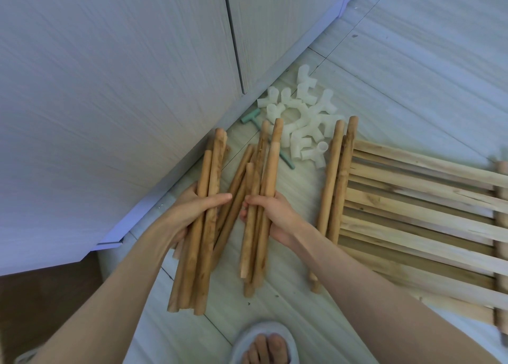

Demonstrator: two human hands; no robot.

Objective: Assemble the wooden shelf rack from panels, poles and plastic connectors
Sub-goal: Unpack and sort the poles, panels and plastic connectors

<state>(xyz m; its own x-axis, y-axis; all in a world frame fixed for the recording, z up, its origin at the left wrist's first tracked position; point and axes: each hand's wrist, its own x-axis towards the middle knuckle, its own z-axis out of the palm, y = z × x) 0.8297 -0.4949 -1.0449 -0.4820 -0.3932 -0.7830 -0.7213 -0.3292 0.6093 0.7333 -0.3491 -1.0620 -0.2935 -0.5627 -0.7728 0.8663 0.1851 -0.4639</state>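
Sorting stage, by the look of it: round light-brown wooden poles split into two handfuls, probably to count them or match lengths before any joining.

Left hand (192,209) wrapped round one bundle of poles (200,226), fingers curled across the front with fingertips (224,197) reaching right. Right hand (270,212) clasped round a second bundle (261,198), fingers curled tight on the left side. Both bundles held steeply, far ends pointing away, near ends hanging above the pale tiled floor (288,308). More loose poles (233,196) lying between and beneath the two handfuls. Another pair of poles (336,176) resting at the left edge of the slatted pale wooden panel (412,226) on the right.

Translucent white plastic connectors (302,121) heaped on the floor at the far side, just beyond the pole tips, kept close for fitting. Small green T-shaped plastic tool (250,117) beside the heap, near the grey cabinet front (110,88).

Poles smooth, cylindrical, mottled with darker patches; none yet seated in a connector.
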